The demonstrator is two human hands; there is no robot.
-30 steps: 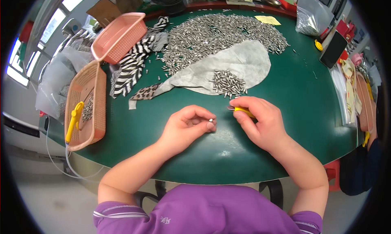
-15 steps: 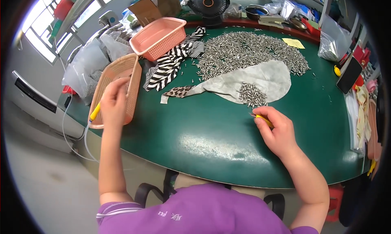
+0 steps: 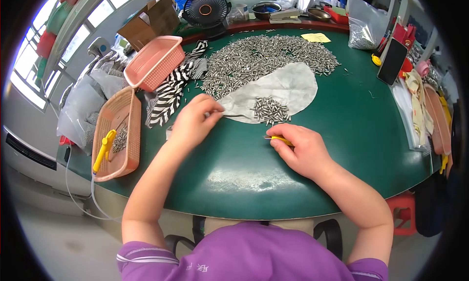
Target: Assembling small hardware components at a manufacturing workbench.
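Purple short-sleeved shirt — thin white stripes at the sleeve; forearms and hands bare.

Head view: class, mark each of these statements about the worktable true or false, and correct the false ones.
1. The right hand holds a yellow tool. True.
2. The left hand rests inside the flat tray. False: it is on the table at the edge of the grey cloth.
3. A small pile of pins lies on the grey cloth. True.
4. The yellow-handled gun lies on the grey cloth. False: it lies in the flat tray.
5. The pink basket is full of pins. False: it looks empty.
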